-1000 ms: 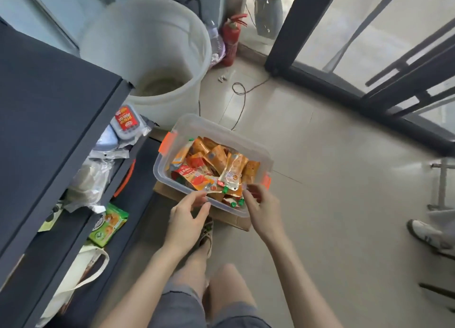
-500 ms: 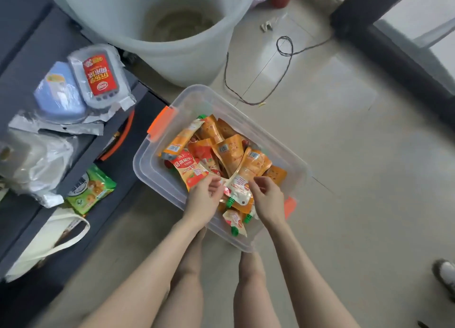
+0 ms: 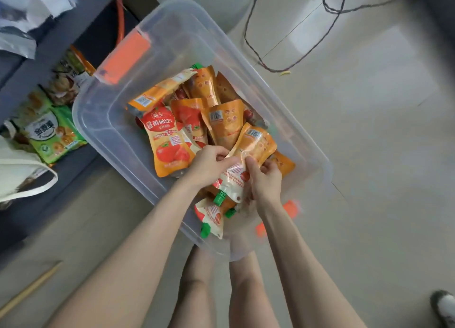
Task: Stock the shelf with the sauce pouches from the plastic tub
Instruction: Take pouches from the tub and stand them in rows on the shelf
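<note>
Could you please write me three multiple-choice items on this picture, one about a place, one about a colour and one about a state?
1. Where is the plastic tub?
A. on the floor beside the shelf
B. on the top shelf
C. on a chair

2. What colour are the caps on the sauce pouches?
A. blue
B. green
C. black

3. What are the hands doing?
A. resting on the knees
B. closing a lid
C. gripping one pouch together

Answers: 1 A, the tub stands on the tiles by the shelf. 2 B, green spouts show near the wrists. 3 C, left hand and right hand both pinch the held pouch.
</note>
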A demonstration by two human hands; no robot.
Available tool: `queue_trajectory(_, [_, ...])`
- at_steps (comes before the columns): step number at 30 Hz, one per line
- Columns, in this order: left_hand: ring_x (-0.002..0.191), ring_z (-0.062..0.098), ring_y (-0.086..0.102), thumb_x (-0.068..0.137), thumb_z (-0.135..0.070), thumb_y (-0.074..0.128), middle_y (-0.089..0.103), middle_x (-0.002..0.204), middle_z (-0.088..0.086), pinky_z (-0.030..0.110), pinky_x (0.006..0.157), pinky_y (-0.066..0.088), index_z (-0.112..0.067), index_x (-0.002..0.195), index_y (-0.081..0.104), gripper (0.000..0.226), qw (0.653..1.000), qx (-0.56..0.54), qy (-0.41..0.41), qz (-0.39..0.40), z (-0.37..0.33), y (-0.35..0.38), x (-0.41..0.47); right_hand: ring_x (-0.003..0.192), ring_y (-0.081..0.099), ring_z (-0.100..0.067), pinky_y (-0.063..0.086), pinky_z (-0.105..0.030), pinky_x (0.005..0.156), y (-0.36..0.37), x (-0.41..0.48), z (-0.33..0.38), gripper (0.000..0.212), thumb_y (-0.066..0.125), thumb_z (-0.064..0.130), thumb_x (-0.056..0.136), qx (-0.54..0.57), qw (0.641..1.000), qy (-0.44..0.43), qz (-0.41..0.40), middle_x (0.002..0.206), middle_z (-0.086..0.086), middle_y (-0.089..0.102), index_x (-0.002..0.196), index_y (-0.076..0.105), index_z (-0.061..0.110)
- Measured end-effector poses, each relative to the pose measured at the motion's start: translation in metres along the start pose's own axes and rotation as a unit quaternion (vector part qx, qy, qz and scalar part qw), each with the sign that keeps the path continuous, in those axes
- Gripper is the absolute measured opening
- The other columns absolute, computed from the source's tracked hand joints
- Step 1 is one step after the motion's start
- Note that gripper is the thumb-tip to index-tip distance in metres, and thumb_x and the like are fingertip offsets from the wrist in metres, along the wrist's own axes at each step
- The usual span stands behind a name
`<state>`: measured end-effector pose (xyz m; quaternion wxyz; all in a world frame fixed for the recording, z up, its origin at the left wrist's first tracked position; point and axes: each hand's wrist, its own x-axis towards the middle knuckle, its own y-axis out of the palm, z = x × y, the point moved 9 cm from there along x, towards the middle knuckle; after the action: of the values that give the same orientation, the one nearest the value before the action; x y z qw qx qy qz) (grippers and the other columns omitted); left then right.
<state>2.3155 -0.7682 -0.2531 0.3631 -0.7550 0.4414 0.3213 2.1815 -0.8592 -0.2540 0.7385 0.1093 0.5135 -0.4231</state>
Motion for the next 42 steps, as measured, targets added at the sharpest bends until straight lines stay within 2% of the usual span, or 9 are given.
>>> queue_trajectory(4, [0.081,0.012,0.063,0.083,-0.022,0.070,0.067,0.087,0.002,0.014,0.067,0.048,-0.013,0.093,0.065,0.014,0.997,-0.080,0.003,0.016,-0.005,-0.016,-0.015,0.056,0.065,-0.001,0.046,-0.015,0.046,0.011,-0.016,0.019,0.016,0.067,0.017,0.087,0.095,0.991,-0.028,0.094,0.080,0.002,0.067,0.099,0.056,0.014])
queue_trajectory(9, [0.100,0.021,0.066,0.065,-0.032,0.077,0.066,0.113,0.007,0.037,0.084,0.055,-0.013,0.119,0.053,0.062,0.954,-0.299,-0.020,-0.025,-0.005,-0.049,-0.023,0.084,0.071,-0.018,0.058,-0.029,0.074,0.039,-0.039,0.048,0.023,0.065,0.020,0.088,0.030,0.958,-0.065,0.278,0.095,-0.002,0.073,0.111,0.064,0.020])
queue_trajectory(12, [0.092,0.016,0.068,0.068,-0.020,0.082,0.068,0.105,0.003,0.033,0.074,0.058,-0.016,0.113,0.059,0.050,0.940,-0.312,-0.032,-0.134,0.001,-0.083,-0.022,0.085,0.072,-0.015,0.056,-0.022,0.066,0.053,-0.052,0.042,0.026,0.072,0.024,0.082,-0.027,0.934,-0.023,0.356,0.093,0.005,0.075,0.107,0.064,0.026])
queue_trajectory(17, [0.081,0.017,0.071,0.069,-0.015,0.081,0.064,0.106,0.006,0.029,0.056,0.056,-0.025,0.100,0.049,0.045,0.879,-0.401,-0.066,-0.248,0.023,-0.115,-0.039,0.080,0.073,-0.023,0.060,-0.030,0.068,0.023,-0.035,0.030,0.039,0.079,0.007,0.072,0.111,0.979,0.024,0.171,0.097,-0.013,0.073,0.107,0.061,0.006])
queue_trajectory(22, [0.088,0.018,0.070,0.077,-0.005,0.073,0.069,0.098,-0.003,0.031,0.061,0.057,-0.026,0.100,0.059,0.034,0.853,-0.458,-0.079,-0.236,0.025,-0.086,-0.057,0.101,0.068,-0.024,0.056,-0.030,0.087,0.056,-0.044,0.022,0.048,0.070,0.007,0.077,0.340,0.924,0.077,0.155,0.115,-0.015,0.068,0.120,0.051,-0.001])
queue_trajectory(28, [0.091,0.018,0.064,0.079,-0.039,0.071,0.063,0.104,0.001,0.033,0.080,0.051,-0.011,0.094,0.063,0.032,0.963,-0.110,-0.053,-0.239,0.018,-0.086,-0.077,0.079,0.070,-0.016,0.060,-0.031,0.070,0.069,-0.036,0.018,0.026,0.063,0.008,0.088,0.334,0.931,0.074,0.130,0.094,-0.001,0.073,0.113,0.062,0.014])
queue_trajectory(30, [0.108,0.020,0.054,0.085,-0.040,0.063,0.049,0.118,0.003,0.026,0.089,0.040,-0.008,0.110,0.058,0.042,0.946,0.023,-0.026,-0.322,0.012,-0.110,-0.084,0.080,0.071,-0.017,0.059,-0.035,0.076,0.066,-0.031,0.017,0.031,0.062,0.007,0.089,0.292,0.947,0.059,0.118,0.098,-0.003,0.073,0.119,0.060,0.015])
queue_trajectory(34, [0.123,0.028,0.045,0.089,-0.028,0.062,0.033,0.140,0.012,0.035,0.098,0.038,-0.004,0.137,0.032,0.062,0.948,0.018,-0.093,-0.303,0.022,-0.109,-0.057,0.086,0.071,-0.020,0.057,-0.040,0.083,0.059,-0.025,0.014,0.028,0.063,0.012,0.089,0.196,0.975,0.015,0.101,0.104,-0.005,0.073,0.115,0.064,0.020])
queue_trajectory(42, [0.109,0.031,0.056,0.072,-0.016,0.081,0.056,0.120,0.014,0.043,0.081,0.048,-0.012,0.124,0.031,0.072,0.909,-0.117,-0.182,-0.357,0.044,-0.108,-0.039,0.073,0.073,-0.016,0.059,-0.029,0.064,0.055,-0.019,0.017,0.011,0.070,0.032,0.084,0.088,0.989,-0.003,0.119,0.079,0.002,0.076,0.087,0.072,0.022])
